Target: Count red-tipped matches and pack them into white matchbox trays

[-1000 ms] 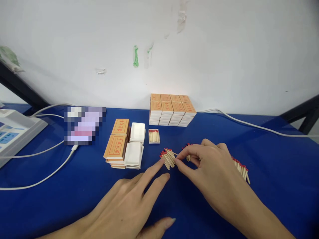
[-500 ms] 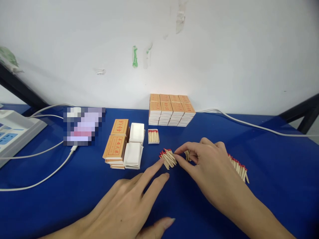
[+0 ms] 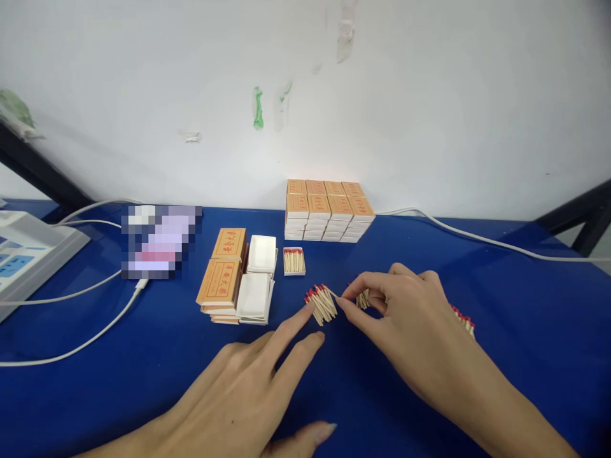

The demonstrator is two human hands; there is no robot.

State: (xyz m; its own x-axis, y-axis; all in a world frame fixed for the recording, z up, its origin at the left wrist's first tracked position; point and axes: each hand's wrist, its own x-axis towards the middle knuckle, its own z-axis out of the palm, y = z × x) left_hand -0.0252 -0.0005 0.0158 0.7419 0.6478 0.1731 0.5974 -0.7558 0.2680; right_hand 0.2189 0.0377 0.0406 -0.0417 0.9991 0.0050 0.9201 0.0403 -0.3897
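Compared with half a second ago, we find our right hand (image 3: 405, 318) slightly farther toward three o'clock, its fingertips drawn back from the match pile (image 3: 323, 308). A single match (image 3: 331, 292) now shows plainly across the small gap, and our hand covers more of the match row (image 3: 463, 319) at its three o'clock side. Our left hand (image 3: 252, 381) and the pile are nearly unchanged.

We hold the right wrist arched, with thumb and index finger pointing toward nine o'clock and pinched almost together on the near end of that match; the other fingers curl beneath. Our left hand lies palm down and spread wide, gripping nothing; its index fingertip points toward one o'clock and touches the pile's edge, and its thumb stretches toward three o'clock.

The pile lies on the blue table (image 3: 157, 394) between our hands. From it, a filled tray (image 3: 294, 262) stands at eleven o'clock, the matchbox stack (image 3: 329, 213) at twelve, and a smaller match bunch (image 3: 363, 299) at three, partly behind our right fingers.
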